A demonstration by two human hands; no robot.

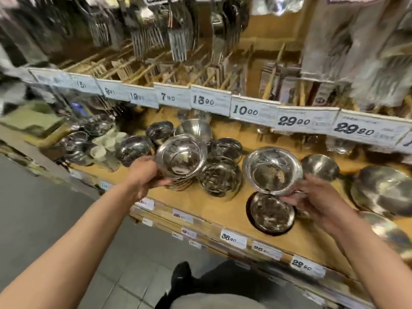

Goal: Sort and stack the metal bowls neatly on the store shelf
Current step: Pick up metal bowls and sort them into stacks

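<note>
Both hands hold bowls: our left hand (pixel 145 175) grips a bowl stack (pixel 180 161), right hand (pixel 318 199) grips one bowl (pixel 272 170); shelf (pixel 223 208) bowls mostly scattered, sorting barely underway.

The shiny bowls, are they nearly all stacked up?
Not yet. Done: little that shows. In hand: the left hand grips a nested stack of round steel bowls; the right hand holds a single shiny steel bowl. Left: loose metal bowls scattered on the wooden shelf.
</note>
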